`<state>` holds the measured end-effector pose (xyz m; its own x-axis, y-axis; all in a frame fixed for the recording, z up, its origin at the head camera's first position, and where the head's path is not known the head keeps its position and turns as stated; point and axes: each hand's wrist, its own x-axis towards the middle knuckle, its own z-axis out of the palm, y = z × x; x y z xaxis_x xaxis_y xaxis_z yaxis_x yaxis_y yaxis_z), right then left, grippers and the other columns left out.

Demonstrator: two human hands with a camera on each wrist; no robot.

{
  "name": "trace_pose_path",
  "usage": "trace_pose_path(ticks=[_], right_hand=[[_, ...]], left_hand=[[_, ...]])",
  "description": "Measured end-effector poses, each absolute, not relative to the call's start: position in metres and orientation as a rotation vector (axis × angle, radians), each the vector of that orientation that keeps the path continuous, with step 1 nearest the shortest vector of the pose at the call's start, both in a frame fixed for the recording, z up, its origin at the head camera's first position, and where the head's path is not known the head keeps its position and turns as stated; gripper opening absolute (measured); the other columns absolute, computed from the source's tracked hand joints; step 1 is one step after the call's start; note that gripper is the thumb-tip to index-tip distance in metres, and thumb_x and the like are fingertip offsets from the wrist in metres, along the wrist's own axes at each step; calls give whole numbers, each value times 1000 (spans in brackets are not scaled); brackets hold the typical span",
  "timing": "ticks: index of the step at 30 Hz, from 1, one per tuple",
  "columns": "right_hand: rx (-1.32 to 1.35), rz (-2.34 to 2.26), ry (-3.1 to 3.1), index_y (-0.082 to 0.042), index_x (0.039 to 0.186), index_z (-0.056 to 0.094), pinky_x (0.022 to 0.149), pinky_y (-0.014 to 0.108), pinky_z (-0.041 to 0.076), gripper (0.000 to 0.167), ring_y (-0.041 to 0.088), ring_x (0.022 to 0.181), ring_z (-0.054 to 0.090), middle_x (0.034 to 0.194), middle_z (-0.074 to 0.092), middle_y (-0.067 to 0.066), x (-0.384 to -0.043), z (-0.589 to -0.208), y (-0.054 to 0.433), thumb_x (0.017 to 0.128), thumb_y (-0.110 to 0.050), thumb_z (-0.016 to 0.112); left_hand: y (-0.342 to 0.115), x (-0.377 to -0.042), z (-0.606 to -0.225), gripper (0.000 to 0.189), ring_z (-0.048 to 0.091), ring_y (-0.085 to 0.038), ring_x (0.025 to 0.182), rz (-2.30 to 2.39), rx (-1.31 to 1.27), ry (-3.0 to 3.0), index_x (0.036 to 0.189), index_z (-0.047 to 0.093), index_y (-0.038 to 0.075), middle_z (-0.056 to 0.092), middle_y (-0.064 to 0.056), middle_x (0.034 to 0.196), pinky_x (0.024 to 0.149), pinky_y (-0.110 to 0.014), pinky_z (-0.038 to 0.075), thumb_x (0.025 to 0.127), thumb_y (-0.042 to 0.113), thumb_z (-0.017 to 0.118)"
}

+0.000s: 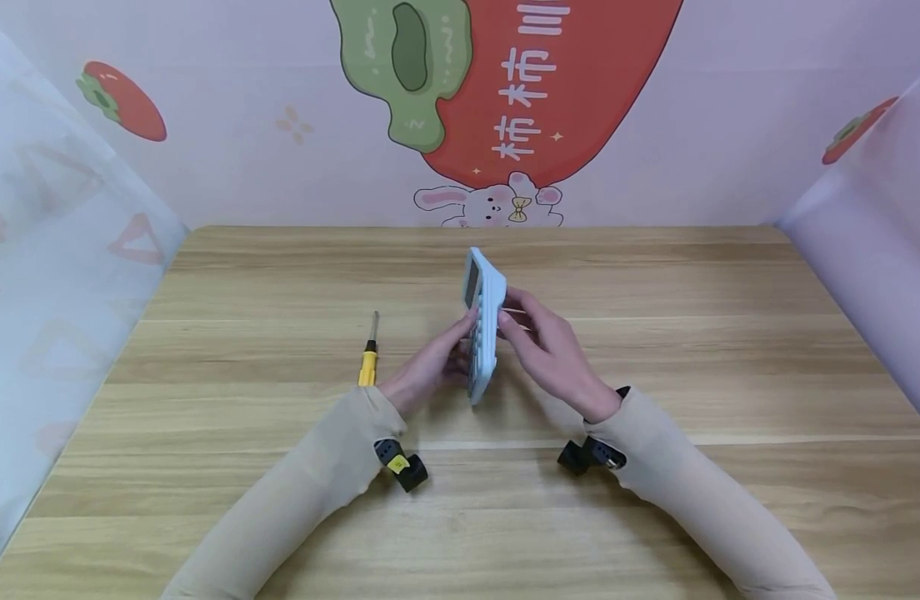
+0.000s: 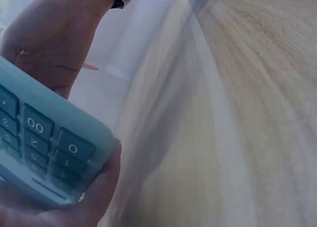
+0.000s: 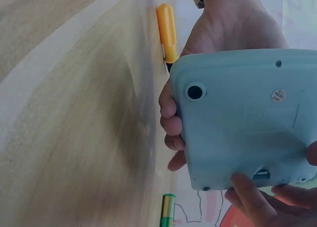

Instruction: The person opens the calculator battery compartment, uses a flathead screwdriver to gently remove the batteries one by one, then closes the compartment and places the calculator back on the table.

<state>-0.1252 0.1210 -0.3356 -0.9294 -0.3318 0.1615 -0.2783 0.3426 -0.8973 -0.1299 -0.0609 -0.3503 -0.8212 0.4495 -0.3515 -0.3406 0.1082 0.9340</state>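
A light blue calculator (image 1: 487, 325) is held up on edge over the table, its keys facing left. My left hand (image 1: 433, 362) grips it, thumb over the key side and fingers around the edge, as the right wrist view shows. In the left wrist view the number keys (image 2: 37, 124) show close up. On the other side is the calculator's back (image 3: 237, 113), with a round dark foot, a small sticker and a latch notch (image 3: 261, 174). My right hand (image 1: 553, 350) touches this back, fingertips right by the notch and the thumb farther along.
A yellow-handled screwdriver (image 1: 368, 362) lies on the wooden table (image 1: 205, 467), left of my left hand. A green battery (image 3: 168, 210) shows low in the right wrist view. A printed cloth (image 1: 242, 175) hangs behind the table.
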Motion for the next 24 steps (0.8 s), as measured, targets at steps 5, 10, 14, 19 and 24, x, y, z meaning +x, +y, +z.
trace_pose_path(ticks=[5,10,14,19,24], right_hand=[[-545,-1765,2504,-2,142,40,91,43,52,42,31,118,58,138,50,19,-123,-334,121,104,-20,39],[-504,-1753,2526,-4,141,42,86,39,54,44,29,112,62,133,55,17,-122,-332,124,105,-28,34],[-503,-1740,2545,-4,140,42,81,35,56,44,28,107,63,128,57,17,-122,-332,125,105,-29,34],[-502,-1742,2573,-4,140,43,77,32,57,42,27,102,65,125,57,16,-122,-331,128,104,-25,36],[-496,-1754,2583,-3,140,43,75,30,57,40,28,97,66,123,58,18,-121,-331,130,104,-20,37]], left_hand=[[-61,-132,-351,62,52,-22,99,1740,46,1854,138,41,9,49,-12,116,91,-35,43,98,56,32],[-62,-133,-351,68,52,-25,106,1664,56,1928,137,41,4,49,-15,128,97,-40,44,96,59,36],[-62,-131,-350,72,51,-24,108,1623,22,1980,138,38,3,47,-14,132,96,-39,45,94,59,42],[-62,-130,-351,67,50,-24,108,1620,-14,2007,133,41,3,47,-13,130,93,-37,45,94,57,46],[-64,-131,-352,62,50,-25,111,1625,-26,2015,131,42,4,48,-13,128,92,-37,45,94,54,47]])
